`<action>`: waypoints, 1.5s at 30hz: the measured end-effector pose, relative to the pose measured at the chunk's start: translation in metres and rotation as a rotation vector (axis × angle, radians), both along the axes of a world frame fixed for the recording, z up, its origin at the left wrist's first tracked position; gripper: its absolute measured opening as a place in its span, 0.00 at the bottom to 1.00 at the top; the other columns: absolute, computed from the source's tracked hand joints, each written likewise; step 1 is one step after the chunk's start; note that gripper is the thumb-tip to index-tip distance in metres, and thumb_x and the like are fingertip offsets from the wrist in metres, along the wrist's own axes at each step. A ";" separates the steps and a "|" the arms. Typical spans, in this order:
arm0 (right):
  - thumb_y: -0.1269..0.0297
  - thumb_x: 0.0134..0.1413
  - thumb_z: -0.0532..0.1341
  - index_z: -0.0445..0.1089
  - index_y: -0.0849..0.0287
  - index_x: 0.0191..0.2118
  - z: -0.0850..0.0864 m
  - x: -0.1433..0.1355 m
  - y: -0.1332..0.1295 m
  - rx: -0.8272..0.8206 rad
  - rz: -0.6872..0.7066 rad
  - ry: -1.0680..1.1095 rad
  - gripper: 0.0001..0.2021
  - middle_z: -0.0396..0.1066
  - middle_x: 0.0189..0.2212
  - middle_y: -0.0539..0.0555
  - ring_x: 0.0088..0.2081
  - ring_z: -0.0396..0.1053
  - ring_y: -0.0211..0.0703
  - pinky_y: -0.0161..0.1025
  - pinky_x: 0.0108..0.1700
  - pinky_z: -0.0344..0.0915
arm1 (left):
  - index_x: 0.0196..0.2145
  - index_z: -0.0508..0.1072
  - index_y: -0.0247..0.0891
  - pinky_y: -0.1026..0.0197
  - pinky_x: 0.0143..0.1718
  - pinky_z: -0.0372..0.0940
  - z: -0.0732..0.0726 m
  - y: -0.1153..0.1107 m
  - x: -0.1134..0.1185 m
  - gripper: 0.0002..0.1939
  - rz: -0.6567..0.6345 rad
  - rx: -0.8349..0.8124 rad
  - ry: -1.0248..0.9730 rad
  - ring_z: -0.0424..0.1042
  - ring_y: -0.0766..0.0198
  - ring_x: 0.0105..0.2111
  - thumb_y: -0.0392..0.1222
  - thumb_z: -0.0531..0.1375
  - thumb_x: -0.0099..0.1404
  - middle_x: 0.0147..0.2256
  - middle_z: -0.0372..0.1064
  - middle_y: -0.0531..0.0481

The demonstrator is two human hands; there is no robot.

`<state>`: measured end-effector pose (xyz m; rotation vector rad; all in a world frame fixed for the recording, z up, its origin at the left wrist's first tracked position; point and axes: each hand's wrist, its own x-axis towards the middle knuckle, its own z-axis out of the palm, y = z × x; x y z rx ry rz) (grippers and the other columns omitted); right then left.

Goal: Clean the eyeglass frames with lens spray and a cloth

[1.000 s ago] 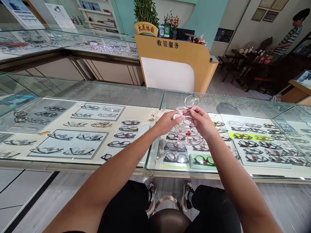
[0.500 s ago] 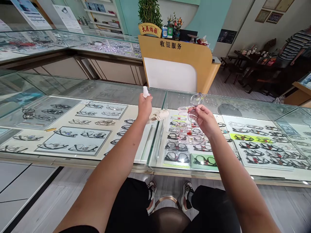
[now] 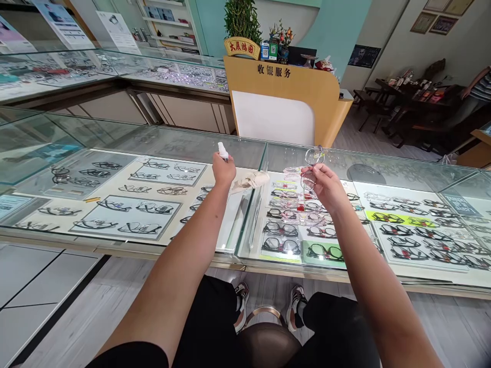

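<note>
My left hand [image 3: 224, 169] is wrapped round a small spray bottle; only its white top [image 3: 222, 150] shows above the fingers. Just right of that hand, a crumpled beige cloth [image 3: 251, 180] lies on the glass counter top. My right hand [image 3: 326, 185] pinches a pair of thin-rimmed eyeglasses [image 3: 315, 156] by the middle, holding them turned on end above the counter. One lens stands above my fingers and the other hangs below, partly hidden against the frames under the glass.
Beneath the glass counter [image 3: 245, 263] lie rows of spectacle frames [image 3: 282, 228]. A wooden cashier desk [image 3: 282, 76] stands beyond it, with a potted plant [image 3: 241, 20]. At the far right a person in a striped top [image 3: 481, 87] stands near a dark table [image 3: 406, 94].
My left hand has shifted slightly left and down with the spray bottle, its top now tilted left. The right hand still holds the eyeglasses. The camera view has shifted a little.
</note>
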<state>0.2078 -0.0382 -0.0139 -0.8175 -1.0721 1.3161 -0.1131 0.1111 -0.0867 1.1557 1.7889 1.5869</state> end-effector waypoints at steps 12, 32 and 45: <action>0.51 0.55 0.77 0.73 0.50 0.34 -0.002 0.002 0.002 -0.005 0.017 0.035 0.15 0.83 0.43 0.48 0.44 0.77 0.39 0.36 0.47 0.74 | 0.51 0.70 0.41 0.44 0.65 0.59 0.069 -0.064 0.043 0.17 -0.076 0.323 0.443 0.69 0.46 0.60 0.34 0.65 0.65 0.56 0.72 0.40; 0.51 0.53 0.78 0.74 0.51 0.34 -0.002 0.002 0.002 -0.012 0.014 0.028 0.15 0.83 0.43 0.50 0.43 0.76 0.40 0.36 0.45 0.72 | 0.46 0.78 0.41 0.58 0.37 0.63 0.062 -0.062 0.050 0.11 -0.472 -0.274 0.028 0.75 0.57 0.37 0.38 0.67 0.65 0.42 0.80 0.46; 0.51 0.53 0.78 0.74 0.51 0.34 0.002 0.000 -0.001 -0.032 0.010 0.021 0.15 0.82 0.43 0.50 0.43 0.75 0.40 0.36 0.44 0.71 | 0.38 0.81 0.32 0.64 0.35 0.72 0.065 -0.060 0.060 0.03 -0.577 -0.250 -0.736 0.76 0.66 0.31 0.33 0.70 0.65 0.33 0.79 0.48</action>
